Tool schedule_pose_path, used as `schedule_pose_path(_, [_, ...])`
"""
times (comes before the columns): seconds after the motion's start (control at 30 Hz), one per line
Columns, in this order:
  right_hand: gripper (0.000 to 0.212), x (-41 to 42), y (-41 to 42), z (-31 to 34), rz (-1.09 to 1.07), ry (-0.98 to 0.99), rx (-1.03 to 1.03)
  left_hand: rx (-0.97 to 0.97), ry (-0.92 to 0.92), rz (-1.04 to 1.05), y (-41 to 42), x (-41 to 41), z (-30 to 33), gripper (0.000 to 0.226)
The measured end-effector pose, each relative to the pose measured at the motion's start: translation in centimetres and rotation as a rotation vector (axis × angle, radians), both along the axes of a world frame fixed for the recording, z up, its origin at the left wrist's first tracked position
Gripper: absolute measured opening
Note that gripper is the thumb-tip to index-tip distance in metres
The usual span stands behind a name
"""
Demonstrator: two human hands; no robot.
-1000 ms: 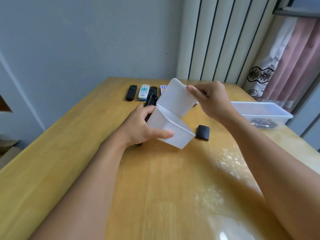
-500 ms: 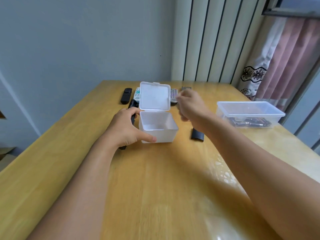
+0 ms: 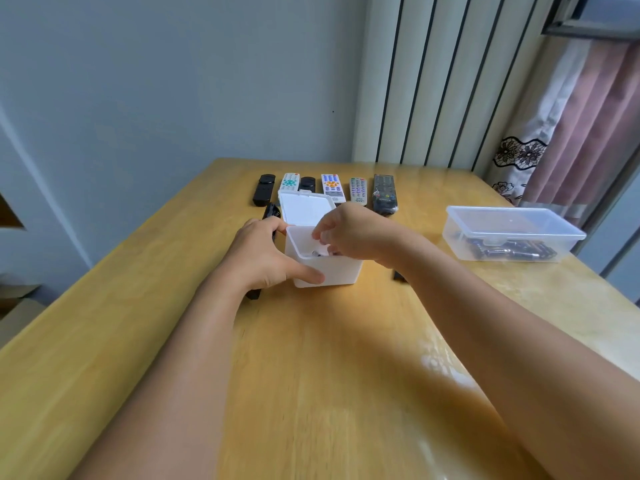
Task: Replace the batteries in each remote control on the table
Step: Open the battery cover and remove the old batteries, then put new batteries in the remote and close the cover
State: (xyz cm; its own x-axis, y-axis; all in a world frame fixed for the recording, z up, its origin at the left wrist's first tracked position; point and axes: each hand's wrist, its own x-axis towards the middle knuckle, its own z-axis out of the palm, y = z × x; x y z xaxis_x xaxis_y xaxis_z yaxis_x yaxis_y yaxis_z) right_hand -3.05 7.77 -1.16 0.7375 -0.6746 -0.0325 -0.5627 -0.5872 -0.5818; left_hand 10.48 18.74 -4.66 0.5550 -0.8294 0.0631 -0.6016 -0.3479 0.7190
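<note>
Head view looks down on a yellow wooden bench [image 3: 339,358] with a small white plastic box [image 3: 332,268] standing near its middle, its hinged lid [image 3: 304,207] swung up and back toward 12 o'clock. The left hand [image 3: 266,254] grips the box from 9 o'clock, thumb pressed along the front wall and fingers curled round the far left corner. The right hand [image 3: 349,233] dips into the open top from 3 o'clock, its fingers bent down inside; whether they pinch anything cannot be told, as the box wall and the hand hide the tips. Something dark shows at the bottom of the box, too hidden to name.

At 12 o'clock from the box six remotes lie side by side, long axes pointing away: a black remote [image 3: 264,189], a white remote with green buttons [image 3: 289,181], a second black one [image 3: 307,183] partly behind the lid, a white remote with orange and blue buttons [image 3: 331,187], a grey remote [image 3: 358,190], and a large dark remote [image 3: 384,194]. Another black remote [image 3: 271,212] lies under the left hand, its ends showing past the knuckles and the wrist. A dark piece [image 3: 399,275] peeks out beneath the right wrist.

At 3 o'clock, well apart, a clear lidded container [image 3: 512,233] holds dark batteries [image 3: 512,251].
</note>
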Motion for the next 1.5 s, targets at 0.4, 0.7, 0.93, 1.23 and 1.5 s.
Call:
schedule_pose_path(0.4, [0.014, -0.7, -0.1, -0.9, 0.191, -0.198, -0.246, 0.098, 0.095, 0.090, 2.7, 0.3, 2.5, 0.080])
schedule_pose_path(0.7, [0.020, -4.3, -3.5, 0.9, -0.062, -0.554, -0.207, -0.539, 0.676, -0.198, 0.6, -5.7, 4.5, 0.012])
schedule_pose_path(0.93, [0.098, -19.9, -10.7, -1.4, -0.452, 0.100, -0.557, -0.349, 0.848, -0.285, -3.1, -12.0, -0.9, 0.036])
schedule_pose_path(1.23, [0.042, -25.8, -12.4, -4.8, -0.390, -0.118, -0.593, -0.350, 0.877, -0.181, -4.8, -13.8, -2.5, 0.032])
schedule_pose_path(1.5, [0.024, -25.8, -9.0, -4.5, -0.404, -0.013, -0.752, -0.343, 0.680, -0.227, -9.2, -18.5, -1.0, 0.050])
